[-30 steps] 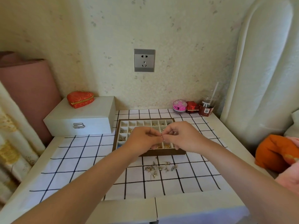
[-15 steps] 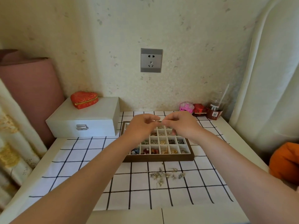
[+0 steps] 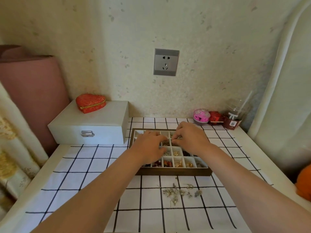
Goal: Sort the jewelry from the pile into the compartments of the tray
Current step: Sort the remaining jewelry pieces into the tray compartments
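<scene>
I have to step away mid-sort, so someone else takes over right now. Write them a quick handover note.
Left hand and right hand: both over the tray, reaching into its middle compartments; whether either pinches a piece is too small to tell.
Done: several compartments already hold jewelry.
To do: a small pile lies on the checked cloth in front of the tray.

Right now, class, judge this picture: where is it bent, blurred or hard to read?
Head view: the wide lens bends the checked cloth; light is soft, no glare; the fingers over the tray look slightly smeared; pieces in the pile are too small to identify.
</scene>
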`<act>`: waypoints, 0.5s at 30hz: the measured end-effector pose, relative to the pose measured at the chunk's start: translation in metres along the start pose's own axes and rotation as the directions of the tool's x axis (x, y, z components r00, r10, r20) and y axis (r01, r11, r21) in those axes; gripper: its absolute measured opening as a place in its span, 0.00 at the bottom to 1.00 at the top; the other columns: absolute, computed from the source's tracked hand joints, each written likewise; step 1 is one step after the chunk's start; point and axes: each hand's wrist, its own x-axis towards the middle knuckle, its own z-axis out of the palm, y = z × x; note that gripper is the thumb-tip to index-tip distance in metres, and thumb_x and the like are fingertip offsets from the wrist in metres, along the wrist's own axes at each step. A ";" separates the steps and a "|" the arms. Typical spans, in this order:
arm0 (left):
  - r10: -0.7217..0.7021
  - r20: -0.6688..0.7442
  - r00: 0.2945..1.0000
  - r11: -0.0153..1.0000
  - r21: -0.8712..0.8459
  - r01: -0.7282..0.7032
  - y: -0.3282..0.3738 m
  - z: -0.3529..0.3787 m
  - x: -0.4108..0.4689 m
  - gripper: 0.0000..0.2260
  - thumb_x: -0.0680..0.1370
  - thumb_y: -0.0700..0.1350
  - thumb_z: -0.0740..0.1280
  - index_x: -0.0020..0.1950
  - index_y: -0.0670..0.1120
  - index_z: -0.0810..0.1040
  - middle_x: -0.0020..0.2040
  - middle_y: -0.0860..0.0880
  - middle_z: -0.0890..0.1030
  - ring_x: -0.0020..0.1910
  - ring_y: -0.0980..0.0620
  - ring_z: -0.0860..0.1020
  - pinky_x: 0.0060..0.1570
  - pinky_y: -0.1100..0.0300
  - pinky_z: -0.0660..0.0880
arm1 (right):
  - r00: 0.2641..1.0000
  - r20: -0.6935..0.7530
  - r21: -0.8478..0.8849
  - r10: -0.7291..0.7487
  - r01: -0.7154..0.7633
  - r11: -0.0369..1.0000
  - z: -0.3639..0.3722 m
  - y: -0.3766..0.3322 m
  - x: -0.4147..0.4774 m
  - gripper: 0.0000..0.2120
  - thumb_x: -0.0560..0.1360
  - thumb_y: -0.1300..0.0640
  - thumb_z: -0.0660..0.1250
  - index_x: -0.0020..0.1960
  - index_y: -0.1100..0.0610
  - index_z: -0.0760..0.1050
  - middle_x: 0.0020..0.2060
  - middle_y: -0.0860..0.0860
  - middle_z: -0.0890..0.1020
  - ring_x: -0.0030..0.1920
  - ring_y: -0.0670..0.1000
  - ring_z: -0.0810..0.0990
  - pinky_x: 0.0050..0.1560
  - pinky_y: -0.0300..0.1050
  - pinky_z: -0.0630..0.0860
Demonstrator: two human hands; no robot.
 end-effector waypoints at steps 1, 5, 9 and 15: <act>0.003 -0.001 1.000 1.000 0.001 -0.003 0.000 0.000 0.000 0.20 0.80 0.57 0.62 0.72 0.57 0.70 0.72 0.51 0.71 0.72 0.48 0.64 0.71 0.44 0.63 | 1.000 0.003 0.007 -0.010 0.010 1.000 0.001 0.002 0.000 0.04 0.75 0.46 0.73 0.46 0.44 0.85 0.51 0.43 0.76 0.55 0.46 0.73 0.52 0.50 0.76; 0.011 -0.047 0.999 1.000 -0.006 -0.012 0.000 0.002 0.000 0.19 0.80 0.58 0.62 0.71 0.58 0.71 0.72 0.51 0.70 0.72 0.49 0.64 0.71 0.45 0.63 | 0.999 -0.021 0.161 0.033 -0.029 0.987 -0.002 0.012 0.002 0.03 0.76 0.49 0.72 0.45 0.45 0.84 0.49 0.40 0.75 0.51 0.44 0.75 0.55 0.47 0.76; 0.055 -0.057 0.997 0.998 0.015 -0.054 0.007 0.004 0.005 0.20 0.80 0.59 0.59 0.72 0.60 0.70 0.76 0.50 0.64 0.76 0.49 0.57 0.74 0.44 0.57 | 0.987 -0.023 0.351 0.161 -0.143 0.925 -0.009 0.022 0.002 0.04 0.78 0.51 0.70 0.45 0.44 0.81 0.47 0.39 0.81 0.51 0.42 0.79 0.57 0.47 0.77; 0.087 0.005 0.996 0.993 0.083 -0.087 0.019 0.011 0.017 0.20 0.81 0.59 0.55 0.73 0.61 0.69 0.77 0.50 0.61 0.76 0.48 0.55 0.73 0.44 0.55 | 0.982 -0.009 0.393 0.189 -0.171 0.903 -0.004 0.032 0.003 0.04 0.78 0.50 0.70 0.44 0.44 0.81 0.44 0.40 0.83 0.48 0.41 0.80 0.56 0.51 0.79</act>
